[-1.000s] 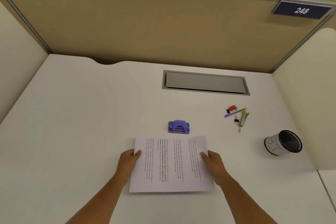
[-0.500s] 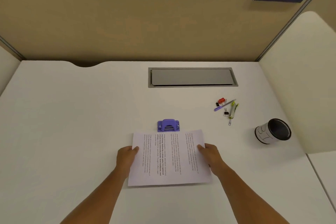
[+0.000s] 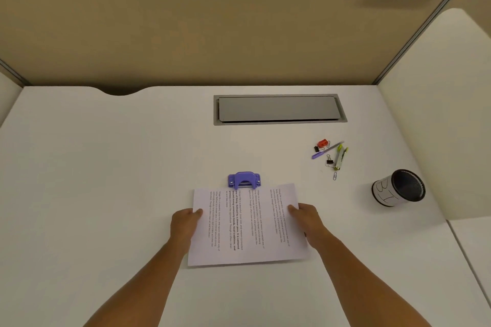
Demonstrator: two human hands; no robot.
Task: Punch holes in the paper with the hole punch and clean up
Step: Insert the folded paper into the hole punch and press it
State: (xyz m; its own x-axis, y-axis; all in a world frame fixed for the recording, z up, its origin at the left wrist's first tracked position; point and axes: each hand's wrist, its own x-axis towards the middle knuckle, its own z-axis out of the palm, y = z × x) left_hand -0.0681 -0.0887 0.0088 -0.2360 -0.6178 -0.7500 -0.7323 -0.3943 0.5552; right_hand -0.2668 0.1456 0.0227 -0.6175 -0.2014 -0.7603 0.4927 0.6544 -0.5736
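Fingers [image 3: 198, 212] gripping paper [image 3: 247, 225], lengthwise left-right

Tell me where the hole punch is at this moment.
In the head view the purple hole punch sits mid-desk, at the far edge of the paper, left of the scattered pens.

Both hands, left [image 3: 183, 223] and right [image 3: 306, 218], have slid the paper [image 3: 247, 225] forward; its far edge now meets the punch [image 3: 244, 180], closing the earlier gap
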